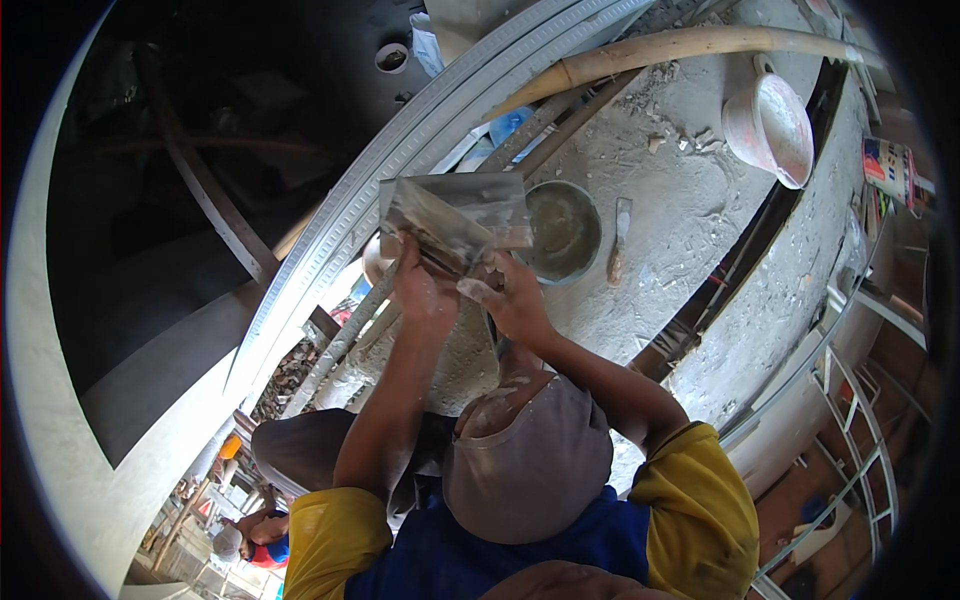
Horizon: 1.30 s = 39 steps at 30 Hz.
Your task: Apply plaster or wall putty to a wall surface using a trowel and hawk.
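Observation:
Both my hands are raised in front of me at a plastering trowel (490, 205), a flat rectangular metal blade smeared with grey and blurred by motion. My left hand (425, 292) is closed about its near side, with the thumb up along it. Against the near right corner, my right hand (515, 300) has its fingers bent in, and grey paste coats the fingertips. Just right of the blade stands a round tub (565, 232) of grey wet mix. Farther right, a narrow scraper (620, 240) lies on the dusty surface.
A pale long-handled dipper (775, 130) lies at the far right, near a bamboo pole (680, 42) and a paint can (887, 168). Long ribbed strips (400, 130) curve past a dark drop at left. A dark gap (745, 240) splits the surface. Another person (265, 535) is at lower left.

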Available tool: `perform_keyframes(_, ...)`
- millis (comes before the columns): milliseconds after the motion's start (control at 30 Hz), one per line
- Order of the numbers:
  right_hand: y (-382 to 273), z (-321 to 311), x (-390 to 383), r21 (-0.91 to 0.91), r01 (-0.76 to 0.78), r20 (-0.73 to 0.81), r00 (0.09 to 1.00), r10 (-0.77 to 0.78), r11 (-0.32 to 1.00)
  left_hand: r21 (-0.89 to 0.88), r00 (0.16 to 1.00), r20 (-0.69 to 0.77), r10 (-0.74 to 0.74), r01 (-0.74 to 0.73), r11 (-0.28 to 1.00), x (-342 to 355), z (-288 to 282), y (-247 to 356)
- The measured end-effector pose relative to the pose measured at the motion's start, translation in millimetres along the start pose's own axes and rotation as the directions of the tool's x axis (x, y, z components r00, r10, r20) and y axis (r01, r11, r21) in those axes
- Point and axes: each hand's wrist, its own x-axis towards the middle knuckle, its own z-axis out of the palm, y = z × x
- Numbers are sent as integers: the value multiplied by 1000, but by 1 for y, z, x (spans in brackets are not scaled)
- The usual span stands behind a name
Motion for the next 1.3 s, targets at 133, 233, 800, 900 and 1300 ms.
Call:
perform_keyframes(133,6,2,8,-70,99,-121,987,-107,993,-9,994,107,-3,4,1000,-6,5,-17)
perform_keyframes(233,-4,-20,8,-196,292,-209,920,-331,936,-25,969,238,67,-63,998,2,-2,-7)
perform_keyframes(800,61,-102,44,-802,-7,-170,961,-217,598,62,785,443,-433,455,888,93,-69,6)
perform_keyframes(900,66,-104,38,-825,-52,-176,970,-167,563,344,917,274,-290,188,920,75,-35,-24)
perform_keyframes(1300,64,-69,48,-747,132,-5,979,-204,652,477,837,421,-351,125,870,78,6,-42)
